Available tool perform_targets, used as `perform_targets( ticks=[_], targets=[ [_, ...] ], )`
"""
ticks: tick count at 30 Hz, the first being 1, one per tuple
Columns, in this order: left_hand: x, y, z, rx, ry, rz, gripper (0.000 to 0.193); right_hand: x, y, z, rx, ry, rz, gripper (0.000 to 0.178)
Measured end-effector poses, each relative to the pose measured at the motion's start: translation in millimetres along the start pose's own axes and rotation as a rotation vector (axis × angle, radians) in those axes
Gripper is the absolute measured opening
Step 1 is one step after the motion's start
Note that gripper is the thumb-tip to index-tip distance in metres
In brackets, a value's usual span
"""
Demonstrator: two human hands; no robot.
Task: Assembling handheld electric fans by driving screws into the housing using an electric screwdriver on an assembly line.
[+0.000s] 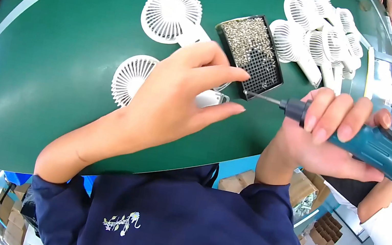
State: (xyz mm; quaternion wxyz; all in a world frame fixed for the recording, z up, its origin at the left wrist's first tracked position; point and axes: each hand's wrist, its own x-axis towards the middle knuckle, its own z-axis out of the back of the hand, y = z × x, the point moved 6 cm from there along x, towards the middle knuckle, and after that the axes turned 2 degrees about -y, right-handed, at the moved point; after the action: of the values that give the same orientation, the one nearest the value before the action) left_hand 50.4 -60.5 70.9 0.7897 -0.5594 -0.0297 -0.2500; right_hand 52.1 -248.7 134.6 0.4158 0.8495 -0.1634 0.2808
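Observation:
In my right hand [327,144] is a teal electric screwdriver [378,149], fingers wrapped round its body. Its thin bit [265,99] points left, the tip by the near corner of a black screw tray [280,78]. My left hand [170,89] hovers with thumb and index finger apart, nothing visible between them. That tip lies just beyond those two fingertips. Beneath this hand, a white handheld fan [131,74] lies partly hidden, with a handle end [212,99] showing past the palm. Another white fan [170,14] rests farther off, its handle running behind my knuckles.
Small screws [246,37] fill the tray's far part; its near part shows a bare grid. A heap of several white fans [319,37] occupies the far right of the green table [60,63]. Another person's arm [381,205] is at the right, beside cardboard boxes [307,188].

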Motion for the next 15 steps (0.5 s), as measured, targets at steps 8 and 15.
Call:
perform_targets(
  ticks=[8,15],
  targets=[
    [-10.3,4.4,-10.2,-0.079,0.128,-0.006,0.013,-12.4,-17.2,-18.6,0.059,0.081,-0.193,0.07],
    [-12.2,5.1,-19.7,0.065,0.25,-0.046,0.025,-33.5,-20.0,-30.2,-0.148,0.182,-0.078,0.085]
  ],
)
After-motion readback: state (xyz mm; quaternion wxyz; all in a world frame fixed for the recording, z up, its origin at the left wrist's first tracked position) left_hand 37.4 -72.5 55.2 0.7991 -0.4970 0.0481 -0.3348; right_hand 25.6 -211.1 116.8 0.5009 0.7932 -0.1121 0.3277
